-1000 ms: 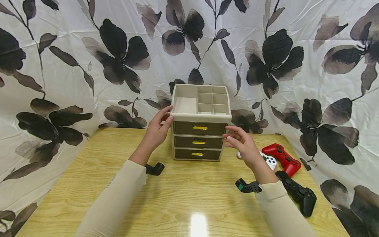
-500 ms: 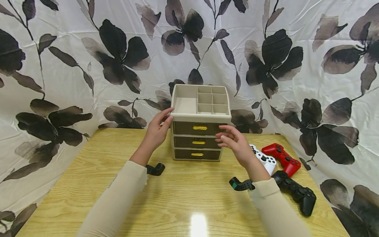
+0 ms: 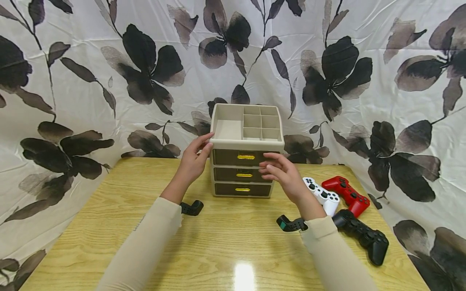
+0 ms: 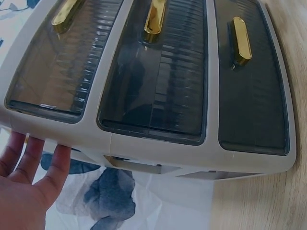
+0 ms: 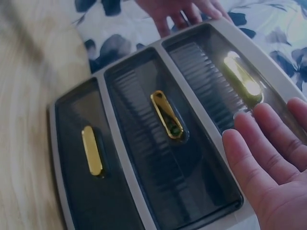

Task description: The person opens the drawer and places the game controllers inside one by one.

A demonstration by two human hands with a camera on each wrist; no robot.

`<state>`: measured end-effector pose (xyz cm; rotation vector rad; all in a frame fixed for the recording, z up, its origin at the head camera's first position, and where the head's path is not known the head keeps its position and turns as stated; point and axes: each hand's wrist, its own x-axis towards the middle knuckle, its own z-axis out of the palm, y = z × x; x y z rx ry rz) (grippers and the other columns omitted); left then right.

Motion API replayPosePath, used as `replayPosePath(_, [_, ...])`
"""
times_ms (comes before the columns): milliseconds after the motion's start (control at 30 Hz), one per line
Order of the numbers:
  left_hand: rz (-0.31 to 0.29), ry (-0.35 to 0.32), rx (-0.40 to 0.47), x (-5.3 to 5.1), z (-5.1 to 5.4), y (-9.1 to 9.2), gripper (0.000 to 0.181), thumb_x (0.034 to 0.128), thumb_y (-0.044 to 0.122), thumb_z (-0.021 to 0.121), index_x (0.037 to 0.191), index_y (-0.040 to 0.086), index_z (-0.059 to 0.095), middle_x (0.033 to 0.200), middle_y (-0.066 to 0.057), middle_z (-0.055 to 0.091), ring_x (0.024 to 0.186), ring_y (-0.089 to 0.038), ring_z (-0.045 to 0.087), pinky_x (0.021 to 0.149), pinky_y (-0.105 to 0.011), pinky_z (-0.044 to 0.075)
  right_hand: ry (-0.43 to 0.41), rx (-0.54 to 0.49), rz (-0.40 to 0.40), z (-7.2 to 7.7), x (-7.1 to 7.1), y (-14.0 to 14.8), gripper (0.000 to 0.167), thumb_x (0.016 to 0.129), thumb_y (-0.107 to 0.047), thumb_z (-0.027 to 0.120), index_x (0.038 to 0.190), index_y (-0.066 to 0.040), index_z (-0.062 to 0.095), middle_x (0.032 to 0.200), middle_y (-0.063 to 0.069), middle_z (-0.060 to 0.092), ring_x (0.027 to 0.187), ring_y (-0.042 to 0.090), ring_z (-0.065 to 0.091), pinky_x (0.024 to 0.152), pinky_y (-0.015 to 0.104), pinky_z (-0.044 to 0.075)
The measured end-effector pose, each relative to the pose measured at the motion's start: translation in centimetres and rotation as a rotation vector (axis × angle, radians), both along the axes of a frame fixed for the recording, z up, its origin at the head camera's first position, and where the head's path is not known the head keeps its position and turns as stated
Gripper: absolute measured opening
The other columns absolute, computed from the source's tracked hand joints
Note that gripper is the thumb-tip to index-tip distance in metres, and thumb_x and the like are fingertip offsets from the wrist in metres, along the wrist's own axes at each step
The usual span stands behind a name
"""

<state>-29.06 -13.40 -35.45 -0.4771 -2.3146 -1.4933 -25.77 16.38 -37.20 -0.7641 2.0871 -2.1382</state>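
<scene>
A cream drawer box (image 3: pixel 247 143) stands at the table's back, with three dark drawers, all closed, and divided compartments on top. Gold handles mark each front, among them the top one (image 3: pixel 246 157). My left hand (image 3: pixel 191 163) touches the box's upper left side with its fingertips; in the left wrist view the fingers (image 4: pixel 33 158) rest along the frame's edge. My right hand (image 3: pixel 287 176) hovers before the right part of the upper drawers, fingers loosely extended and holding nothing. In the right wrist view its fingers (image 5: pixel 268 143) are near the top drawer's handle (image 5: pixel 243 79).
On the table's right lie a white controller (image 3: pixel 322 195), a red controller (image 3: pixel 347 195) and a black controller (image 3: pixel 362 234). A floral cloth (image 3: pixel 269 72) hangs behind and beside the wooden table (image 3: pixel 225 238). Each wrist carries a black strap mount.
My right hand has moved left, from the box's right edge to in front of the drawers, uncovering more of the white controller. The left hand has barely shifted.
</scene>
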Motion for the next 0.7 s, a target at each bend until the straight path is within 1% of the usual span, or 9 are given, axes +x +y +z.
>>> replayPosePath(300, [0.01, -0.02, -0.008, 0.2, 0.2, 0.0, 0.039, 0.1023, 0.031, 0.048, 0.141, 0.028, 0.05, 0.116, -0.012, 0.056, 0.108, -0.025, 0.055, 0.088, -0.045, 0.051, -0.021, -0.038, 0.036, 0.0, -0.1, -1.0, 0.046, 0.1, -0.013, 0.049, 0.142, 0.004, 0.037, 0.127, 0.036, 0.048, 0.107, 0.025, 0.064, 0.089, 0.031, 0.054])
replayPosePath(500, [0.01, -0.027, -0.01, 0.3, 0.3, 0.0, 0.039, 0.1023, 0.032, 0.048, 0.141, 0.028, 0.05, 0.116, -0.011, 0.055, 0.11, -0.025, 0.056, 0.089, -0.046, 0.051, -0.04, -0.05, 0.046, 0.2, -0.3, -1.7, 0.047, 0.099, -0.013, 0.05, 0.141, 0.003, 0.038, 0.13, 0.034, 0.048, 0.106, 0.021, 0.064, 0.089, 0.032, 0.055])
replayPosePath(700, [0.008, -0.04, -0.009, 0.3, 0.2, 0.0, 0.039, 0.1022, 0.033, 0.048, 0.141, 0.03, 0.05, 0.119, -0.011, 0.056, 0.112, -0.025, 0.056, 0.091, -0.047, 0.051, -0.069, -0.033, 0.052, 0.3, -0.5, -2.3, 0.047, 0.099, -0.015, 0.05, 0.141, 0.001, 0.039, 0.133, 0.033, 0.047, 0.108, 0.022, 0.063, 0.093, 0.035, 0.053])
